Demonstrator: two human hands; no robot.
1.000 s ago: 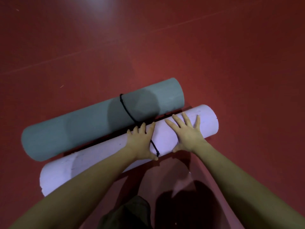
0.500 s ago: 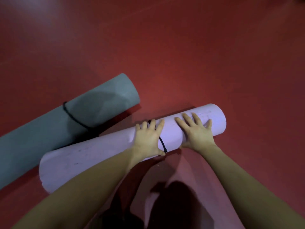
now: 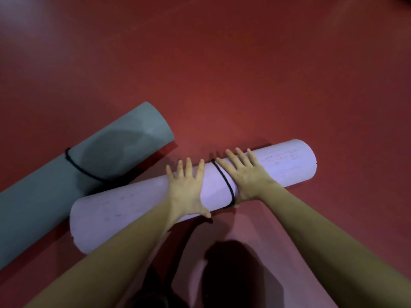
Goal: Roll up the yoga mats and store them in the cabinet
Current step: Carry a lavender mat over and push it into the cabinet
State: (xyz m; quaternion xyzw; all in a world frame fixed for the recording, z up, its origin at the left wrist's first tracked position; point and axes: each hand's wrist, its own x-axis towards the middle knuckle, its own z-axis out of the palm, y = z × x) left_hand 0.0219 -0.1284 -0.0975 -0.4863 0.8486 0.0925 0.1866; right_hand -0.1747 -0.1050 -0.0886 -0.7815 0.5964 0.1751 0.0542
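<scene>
Left hand (image 3: 185, 192) and right hand (image 3: 245, 177), fingers spread flat, press the rolled lilac mat (image 3: 138, 207).

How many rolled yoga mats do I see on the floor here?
2. The grey-green rolled foam mat lies at left, partly cut off by the frame. The lilac rolled foam mat lies under both hands. Nothing suggests more, but the view is limited.

Left hand (image 3: 186, 190) slid left, uncovering the black cord (image 3: 223, 182).
</scene>
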